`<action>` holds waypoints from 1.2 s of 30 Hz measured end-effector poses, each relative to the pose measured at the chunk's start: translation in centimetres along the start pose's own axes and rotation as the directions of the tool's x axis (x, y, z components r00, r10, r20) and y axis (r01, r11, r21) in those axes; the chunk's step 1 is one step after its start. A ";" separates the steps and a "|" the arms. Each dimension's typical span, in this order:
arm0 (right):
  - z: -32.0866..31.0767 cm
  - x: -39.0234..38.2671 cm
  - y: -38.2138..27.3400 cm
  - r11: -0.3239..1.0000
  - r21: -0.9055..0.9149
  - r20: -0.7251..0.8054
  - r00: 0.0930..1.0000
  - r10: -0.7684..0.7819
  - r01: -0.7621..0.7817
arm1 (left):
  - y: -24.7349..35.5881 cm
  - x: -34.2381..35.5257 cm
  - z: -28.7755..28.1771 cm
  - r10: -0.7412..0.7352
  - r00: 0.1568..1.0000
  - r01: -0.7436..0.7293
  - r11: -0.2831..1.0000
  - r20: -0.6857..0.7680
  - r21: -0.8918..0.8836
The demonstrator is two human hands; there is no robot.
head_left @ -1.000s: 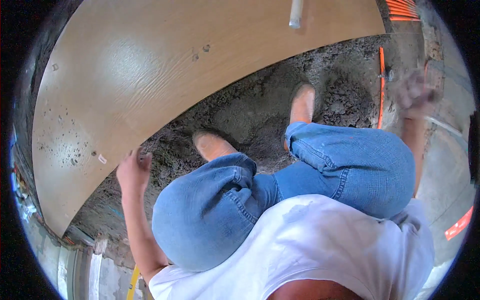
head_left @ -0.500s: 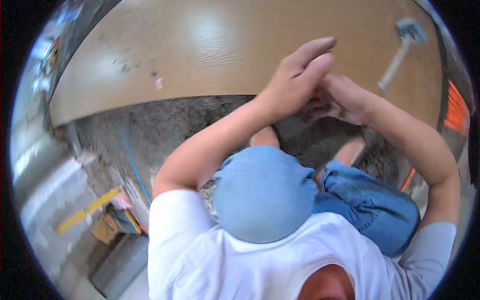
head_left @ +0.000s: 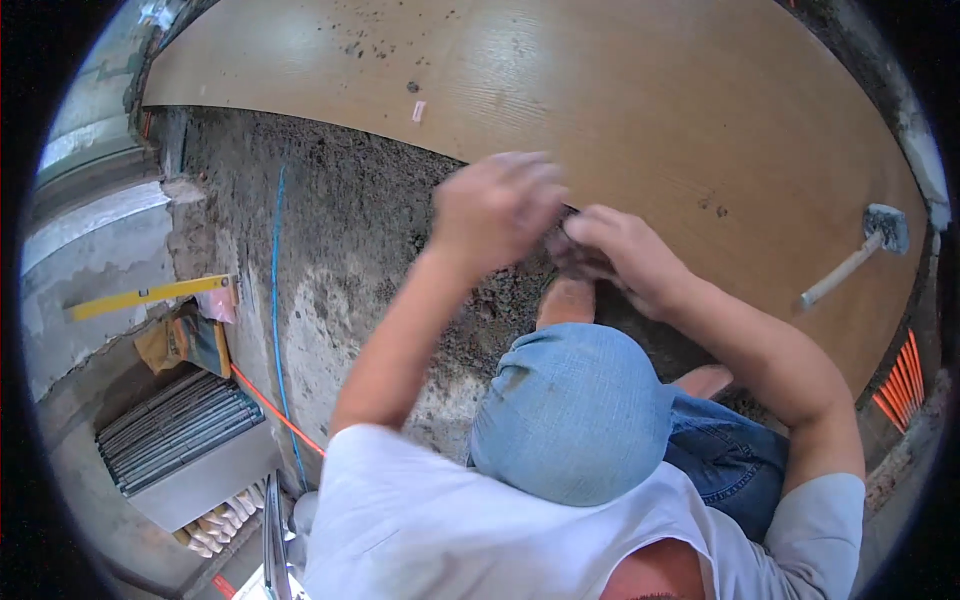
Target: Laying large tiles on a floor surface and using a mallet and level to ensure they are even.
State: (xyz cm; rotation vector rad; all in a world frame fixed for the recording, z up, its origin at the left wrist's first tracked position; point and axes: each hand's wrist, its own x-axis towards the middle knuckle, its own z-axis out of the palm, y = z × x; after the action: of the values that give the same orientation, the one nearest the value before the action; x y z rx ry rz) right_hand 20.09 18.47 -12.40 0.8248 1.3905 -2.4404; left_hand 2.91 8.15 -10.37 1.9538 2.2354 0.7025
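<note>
Near the board [head_left: 700, 120], both hands [head_left: 490, 215] [head_left: 640, 258]

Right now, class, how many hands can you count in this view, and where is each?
2. The left hand, blurred, overlaps the near edge of the brown board in view; the right hand is just to its right. No other hand shows.

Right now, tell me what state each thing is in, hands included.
Brown panel: spattered with dark specks
Left hand: blurred, grip unclear
Right hand: fingers curled, grip unclear
Mallet: lying on the panel, unheld
Yellow level: unheld
Blue line: stretched out, uncoiled
Dark ground: rough, uneven
</note>
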 end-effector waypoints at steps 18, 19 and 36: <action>-32.4 -20.9 7.9 0.933 0.290 -0.946 0.209 0.247 0.212 | -4.2 -5.3 -5.0 -0.527 0.578 0.596 0.794 0.623 0.119; -34.8 -22.2 9.2 0.905 0.317 -0.939 0.227 0.257 0.286 | -4.7 -4.5 -5.4 -0.477 0.509 0.789 0.591 0.717 -0.168; -25.0 -15.0 6.8 0.983 0.176 -0.955 0.250 0.159 0.045 | -13.3 14.1 13.2 -0.409 0.912 0.392 0.889 0.026 0.237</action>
State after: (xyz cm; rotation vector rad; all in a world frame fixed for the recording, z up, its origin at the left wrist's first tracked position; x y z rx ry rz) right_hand 44.47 34.65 -18.81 2.7195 1.2902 -1.8626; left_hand -7.04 24.31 -24.21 1.4773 2.6474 0.3251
